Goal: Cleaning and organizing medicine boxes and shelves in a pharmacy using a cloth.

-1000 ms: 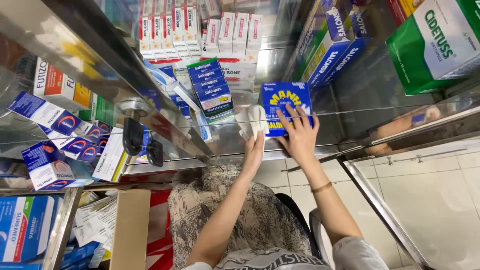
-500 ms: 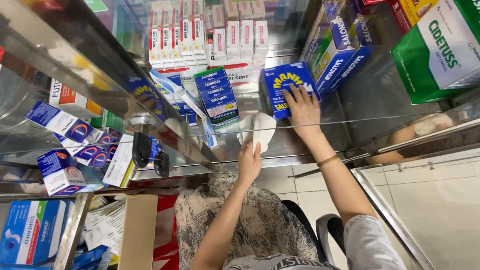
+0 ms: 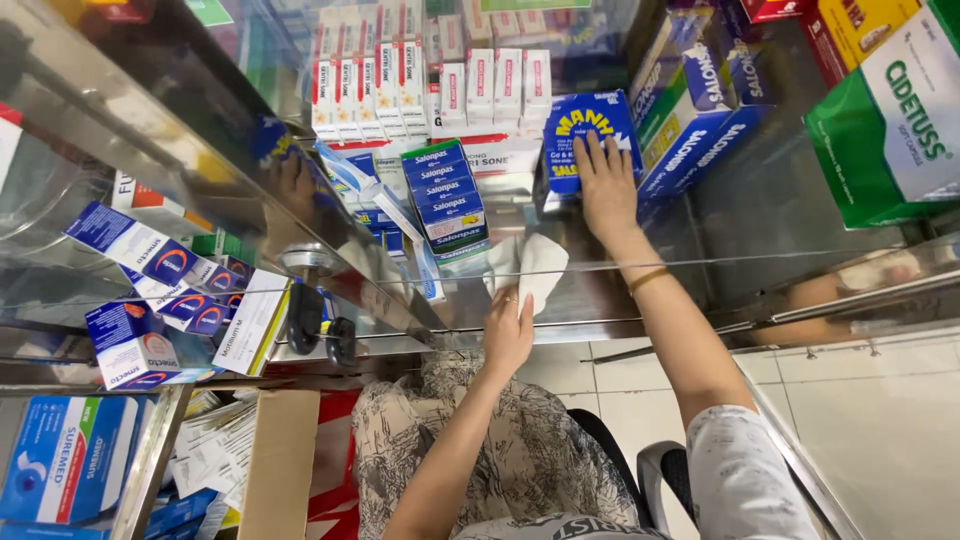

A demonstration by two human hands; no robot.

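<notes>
My right hand [image 3: 605, 185] lies flat, fingers spread, on a blue box with yellow lettering [image 3: 585, 125] that stands on the glass shelf [image 3: 700, 265]. A thin bracelet circles that wrist. My left hand [image 3: 508, 330] grips a white cloth [image 3: 535, 265] at the shelf's front edge, just left of the right forearm. A stack of blue and green patch boxes [image 3: 445, 200] stands left of the cloth.
Rows of red-and-white small boxes [image 3: 400, 85] fill the back. Large blue cartons [image 3: 690, 130] and a green-and-white carton [image 3: 895, 120] stand at right. Blue-and-white boxes [image 3: 140, 300] lie at left behind a sliding glass door. Below are a cardboard box [image 3: 280, 460], tiled floor and a chair.
The right hand has pushed the blue box farther back on the shelf. The left hand has dropped toward the front edge with the white cloth.
</notes>
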